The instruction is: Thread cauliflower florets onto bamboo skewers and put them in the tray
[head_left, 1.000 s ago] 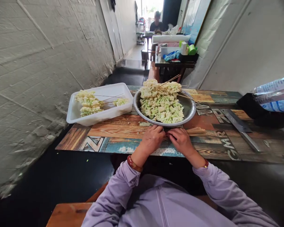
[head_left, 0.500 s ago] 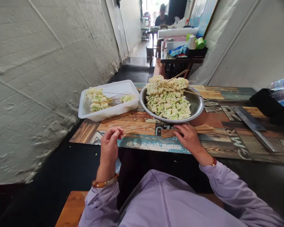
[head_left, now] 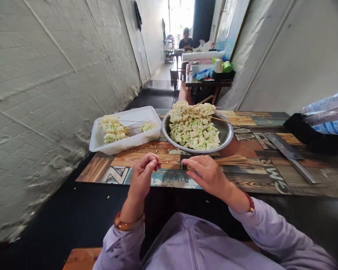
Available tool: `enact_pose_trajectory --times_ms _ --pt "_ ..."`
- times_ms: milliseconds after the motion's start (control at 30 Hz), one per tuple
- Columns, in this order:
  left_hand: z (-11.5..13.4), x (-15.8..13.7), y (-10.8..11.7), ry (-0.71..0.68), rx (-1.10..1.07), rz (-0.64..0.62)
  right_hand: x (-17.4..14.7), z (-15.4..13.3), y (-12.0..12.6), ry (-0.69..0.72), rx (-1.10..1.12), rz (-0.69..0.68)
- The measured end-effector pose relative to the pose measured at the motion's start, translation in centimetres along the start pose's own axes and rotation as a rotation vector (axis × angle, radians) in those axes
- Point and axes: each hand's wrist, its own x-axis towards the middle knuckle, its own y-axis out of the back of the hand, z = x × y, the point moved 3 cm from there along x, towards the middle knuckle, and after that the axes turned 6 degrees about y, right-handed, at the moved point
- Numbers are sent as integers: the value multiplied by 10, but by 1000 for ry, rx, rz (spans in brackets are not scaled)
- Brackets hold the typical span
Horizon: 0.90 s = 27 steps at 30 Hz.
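Observation:
My left hand (head_left: 143,173) is closed in a pinch on a thin bamboo skewer (head_left: 170,163), which points right. My right hand (head_left: 207,173) is at the skewer's far end, fingers stretched out and thumb apart; whether the fingertips touch its tip I cannot tell. Behind and partly under that hand lies a bundle of bamboo skewers (head_left: 233,160) on the table. Beyond the hands, a metal bowl (head_left: 227,144) is heaped with cauliflower florets (head_left: 194,133), some on skewers. To its left, a white plastic tub (head_left: 142,140) holds several skewered cauliflower pieces (head_left: 114,131).
A cleaver (head_left: 291,152) lies on the patchwork-patterned table (head_left: 101,165) at right, near a black container (head_left: 301,129) with plastic packages (head_left: 326,112). White walls (head_left: 59,75) flank both sides. Farther back, a person (head_left: 186,42) sits beyond a cluttered table (head_left: 208,83).
My right hand has moved left off the skewer bundle to the held skewer's end. My left hand has shifted right with the skewer. The view has tilted up slightly.

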Motion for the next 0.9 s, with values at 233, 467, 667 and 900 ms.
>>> enact_pose_trajectory --times_ms 233,467,667,900 --pt "3 16 -25 38 56 -79 -16 15 -38 -385 605 -66" --pt "6 38 -20 65 -18 207 1 19 -92 -906 1330 -175" --pt "16 54 -34 -2 231 138 18 25 -133 -667 1226 -240" --pt "18 113 -103 -202 793 -297 22 31 -134 -529 1013 -344"
